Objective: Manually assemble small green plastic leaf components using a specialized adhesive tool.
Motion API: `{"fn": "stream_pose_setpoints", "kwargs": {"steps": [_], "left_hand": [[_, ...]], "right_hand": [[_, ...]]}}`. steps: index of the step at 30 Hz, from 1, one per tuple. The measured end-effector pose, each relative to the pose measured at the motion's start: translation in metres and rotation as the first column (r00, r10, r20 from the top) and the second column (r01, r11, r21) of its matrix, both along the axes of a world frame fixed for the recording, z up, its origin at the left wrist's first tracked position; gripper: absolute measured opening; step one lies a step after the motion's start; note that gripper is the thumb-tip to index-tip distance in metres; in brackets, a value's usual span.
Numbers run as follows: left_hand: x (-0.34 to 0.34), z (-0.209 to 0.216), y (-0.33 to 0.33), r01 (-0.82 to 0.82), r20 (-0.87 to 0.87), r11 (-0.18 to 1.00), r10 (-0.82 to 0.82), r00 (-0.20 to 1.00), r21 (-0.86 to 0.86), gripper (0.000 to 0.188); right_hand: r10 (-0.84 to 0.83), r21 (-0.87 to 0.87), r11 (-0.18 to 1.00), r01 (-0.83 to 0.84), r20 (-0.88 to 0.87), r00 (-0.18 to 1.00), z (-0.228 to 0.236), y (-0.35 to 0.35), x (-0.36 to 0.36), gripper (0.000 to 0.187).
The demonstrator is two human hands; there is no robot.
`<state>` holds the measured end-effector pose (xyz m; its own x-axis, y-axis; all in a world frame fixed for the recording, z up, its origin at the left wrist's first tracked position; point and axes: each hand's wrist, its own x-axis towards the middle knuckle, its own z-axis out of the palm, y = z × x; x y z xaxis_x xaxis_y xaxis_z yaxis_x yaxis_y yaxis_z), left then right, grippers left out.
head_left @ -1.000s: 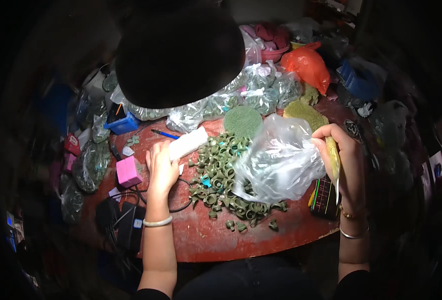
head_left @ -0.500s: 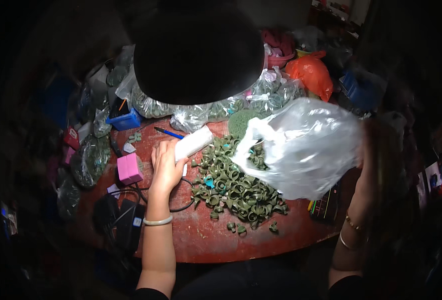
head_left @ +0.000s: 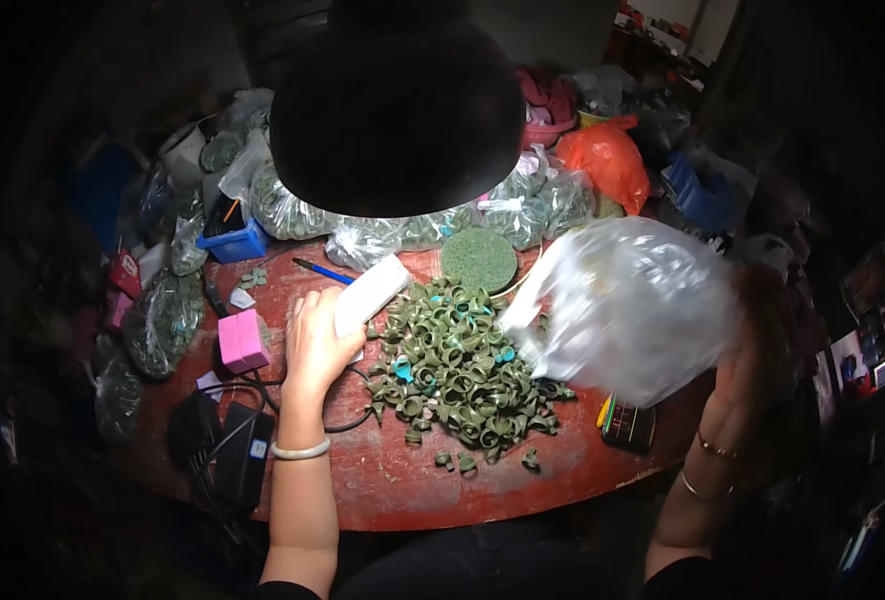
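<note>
My left hand (head_left: 314, 338) is closed round the lower end of a white oblong block (head_left: 372, 293), tilted up to the right. Just right of it lies a heap of small olive-green ring-shaped pieces (head_left: 462, 375), with a few turquoise ones among them. My right hand (head_left: 747, 335) grips the right side of a clear plastic bag (head_left: 642, 310), which is puffed out and blurred by motion. The bag's open mouth faces the heap and covers its right edge. Shadow and the bag partly hide the right hand's fingers.
Behind the heap stand a round green pad (head_left: 478, 260) and several filled clear bags (head_left: 362, 240). At left are a blue pen (head_left: 324, 270), pink block (head_left: 243, 340), blue box (head_left: 234, 243) and black adapter with cables (head_left: 242, 455). A dark calculator-like device (head_left: 628, 425) lies right.
The plastic bag has shifted right and away from the heap, uncovering more of the pieces and the green pad. My left hand still holds the white block. The whole view has shifted slightly.
</note>
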<state>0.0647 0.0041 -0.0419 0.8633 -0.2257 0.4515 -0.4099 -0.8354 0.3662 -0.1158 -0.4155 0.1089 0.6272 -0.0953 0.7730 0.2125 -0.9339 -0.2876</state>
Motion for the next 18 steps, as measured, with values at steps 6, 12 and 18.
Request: {"fn": "stream_pose_setpoints", "kwargs": {"steps": [6, 12, 18], "left_hand": [[0.0, -0.002, 0.008, -0.017, -0.028, 1.0, 0.016, 0.999, -0.017, 0.047], [-0.001, 0.002, 0.002, -0.007, -0.026, 0.999, 0.006, 1.0, -0.033, 0.044], [0.001, 0.007, 0.008, -0.031, 0.048, 0.996, 0.036, 0.998, -0.087, 0.04]], "right_hand": [[0.2, 0.068, 0.98, -0.188, -0.304, 0.931, 0.02, 0.058, 0.022, 0.012], [0.044, 0.441, 0.886, -0.14, 0.221, 0.974, 0.019, 0.043, 0.01, 0.013], [0.208, 0.301, 0.938, -0.171, -0.095, 0.974, 0.003, -0.02, 0.027, 0.024]]}}
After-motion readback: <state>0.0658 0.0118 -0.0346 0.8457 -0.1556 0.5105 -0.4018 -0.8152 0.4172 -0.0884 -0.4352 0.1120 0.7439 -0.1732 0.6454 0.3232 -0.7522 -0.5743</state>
